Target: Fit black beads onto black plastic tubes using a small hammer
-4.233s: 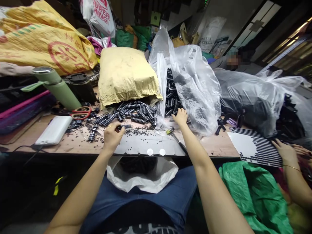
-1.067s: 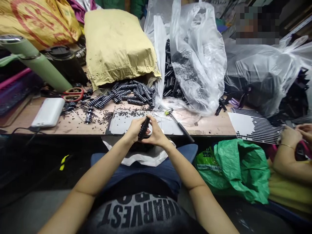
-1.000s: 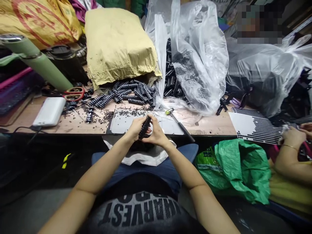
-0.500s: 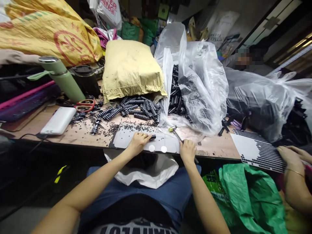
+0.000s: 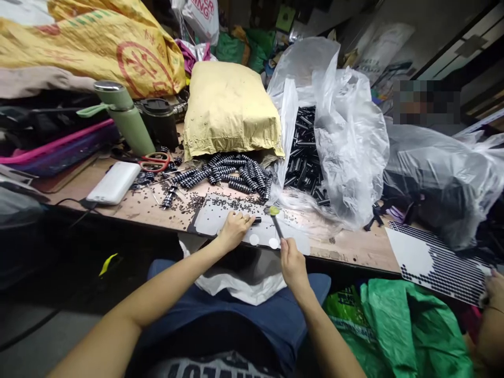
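Note:
My left hand (image 5: pixel 235 231) rests on a pale sheet (image 5: pixel 207 219), its fingers closed around a short black tube (image 5: pixel 257 220) that lies level with one end pointing right. In my right hand (image 5: pixel 292 260) is the handle of a small hammer (image 5: pixel 277 224). Its yellow-green head is just right of the tube's free end, slightly raised, and whether it touches the tube I cannot tell. Two white discs (image 5: pixel 254 240) lie near the sheet's front edge. Tiny black pieces (image 5: pixel 226 200) are scattered over the back of the sheet and the wood around it.
Behind the sheet lies a heap of ribbed black rods (image 5: pixel 240 173) before a yellow sack (image 5: pixel 232 113). An open plastic bag (image 5: pixel 348 152) holds black tubes. Scissors (image 5: pixel 155 161), a white power bank (image 5: pixel 114 182) and a green flask (image 5: pixel 132 123) stand left. Another person's hand (image 5: pixel 495 289) touches a dotted board (image 5: pixel 437 262).
My right hand has swung the hammer left, so its head is closer to the tube. My left hand keeps its hold. The view has shifted; the other person's hand has moved along the dotted board.

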`<state>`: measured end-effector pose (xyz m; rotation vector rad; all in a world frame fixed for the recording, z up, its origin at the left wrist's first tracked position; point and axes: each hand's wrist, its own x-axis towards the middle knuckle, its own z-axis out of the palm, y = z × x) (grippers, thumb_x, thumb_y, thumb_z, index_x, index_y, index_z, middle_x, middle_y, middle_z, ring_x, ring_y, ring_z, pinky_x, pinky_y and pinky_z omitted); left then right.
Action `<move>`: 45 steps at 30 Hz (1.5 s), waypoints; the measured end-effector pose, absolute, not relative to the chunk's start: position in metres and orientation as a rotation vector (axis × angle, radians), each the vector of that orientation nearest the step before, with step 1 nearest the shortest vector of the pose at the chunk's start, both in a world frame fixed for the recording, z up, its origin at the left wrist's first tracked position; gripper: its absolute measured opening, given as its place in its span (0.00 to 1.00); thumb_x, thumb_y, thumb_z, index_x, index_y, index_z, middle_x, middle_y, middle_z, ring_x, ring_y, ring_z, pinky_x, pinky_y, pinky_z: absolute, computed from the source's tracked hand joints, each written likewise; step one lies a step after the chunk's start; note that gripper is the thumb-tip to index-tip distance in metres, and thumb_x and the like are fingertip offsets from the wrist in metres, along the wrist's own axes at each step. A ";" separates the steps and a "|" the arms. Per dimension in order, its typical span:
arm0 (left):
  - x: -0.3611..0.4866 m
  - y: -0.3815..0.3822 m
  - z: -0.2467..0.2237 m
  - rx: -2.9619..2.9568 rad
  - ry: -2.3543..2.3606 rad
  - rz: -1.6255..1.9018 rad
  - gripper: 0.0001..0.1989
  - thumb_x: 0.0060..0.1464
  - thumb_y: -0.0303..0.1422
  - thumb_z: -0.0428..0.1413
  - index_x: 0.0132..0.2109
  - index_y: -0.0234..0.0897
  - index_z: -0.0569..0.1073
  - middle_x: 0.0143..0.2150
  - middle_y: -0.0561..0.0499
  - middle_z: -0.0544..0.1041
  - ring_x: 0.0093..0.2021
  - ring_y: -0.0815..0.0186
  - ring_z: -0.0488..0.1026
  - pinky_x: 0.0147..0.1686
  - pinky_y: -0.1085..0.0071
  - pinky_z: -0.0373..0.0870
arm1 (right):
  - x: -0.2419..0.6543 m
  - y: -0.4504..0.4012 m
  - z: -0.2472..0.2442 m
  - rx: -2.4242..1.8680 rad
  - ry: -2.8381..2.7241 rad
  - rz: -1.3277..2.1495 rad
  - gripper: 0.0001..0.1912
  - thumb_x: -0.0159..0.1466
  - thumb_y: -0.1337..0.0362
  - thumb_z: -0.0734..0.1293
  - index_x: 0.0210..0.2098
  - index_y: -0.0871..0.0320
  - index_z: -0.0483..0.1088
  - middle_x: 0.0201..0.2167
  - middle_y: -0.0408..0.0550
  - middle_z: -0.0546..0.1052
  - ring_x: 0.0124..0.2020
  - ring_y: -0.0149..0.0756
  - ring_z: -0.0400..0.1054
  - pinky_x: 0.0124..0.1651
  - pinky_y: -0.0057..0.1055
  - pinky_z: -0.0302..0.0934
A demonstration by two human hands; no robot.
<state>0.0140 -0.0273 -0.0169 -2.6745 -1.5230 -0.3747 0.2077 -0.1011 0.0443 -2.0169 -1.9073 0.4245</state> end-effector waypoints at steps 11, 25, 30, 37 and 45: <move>0.044 -0.050 -0.025 -2.751 -1.541 -0.412 0.37 0.61 0.47 0.42 0.67 0.20 0.53 0.66 0.31 0.58 0.68 0.47 0.50 0.65 0.48 0.41 | 0.154 -0.119 0.088 -1.619 -1.897 0.462 0.20 0.70 0.52 0.49 0.39 0.56 0.65 0.23 0.43 0.71 0.20 0.32 0.64 0.26 0.26 0.56; 0.043 -0.057 -0.029 -2.764 -1.546 -0.499 0.44 0.57 0.52 0.44 0.66 0.17 0.51 0.68 0.28 0.53 0.69 0.44 0.46 0.65 0.50 0.42 | 0.160 -0.122 0.085 -1.814 -1.910 0.501 0.24 0.71 0.50 0.46 0.36 0.56 0.65 0.23 0.45 0.72 0.22 0.34 0.66 0.28 0.26 0.55; 0.045 -0.055 -0.038 -2.698 -1.510 -0.429 0.31 0.61 0.37 0.43 0.66 0.21 0.54 0.67 0.31 0.56 0.68 0.50 0.51 0.65 0.51 0.45 | 0.141 -0.115 0.055 -1.916 -2.252 0.455 0.19 0.71 0.55 0.50 0.39 0.57 0.67 0.29 0.49 0.77 0.26 0.36 0.70 0.29 0.27 0.53; 0.038 -0.035 -0.017 -2.738 -1.571 -0.625 0.19 0.61 0.25 0.44 0.58 0.31 0.67 0.48 0.39 0.75 0.52 0.57 0.70 0.50 0.59 0.66 | 0.194 -0.103 0.048 -2.049 -2.061 0.334 0.22 0.72 0.53 0.48 0.35 0.55 0.66 0.25 0.46 0.75 0.27 0.38 0.71 0.29 0.27 0.50; 0.036 -0.075 -0.005 -2.797 -1.593 -0.754 0.16 0.61 0.36 0.51 0.53 0.34 0.69 0.46 0.39 0.74 0.47 0.57 0.70 0.44 0.61 0.69 | 0.295 -0.047 0.024 -2.405 -1.928 -0.105 0.20 0.70 0.52 0.54 0.39 0.58 0.70 0.33 0.53 0.76 0.33 0.40 0.68 0.33 0.32 0.50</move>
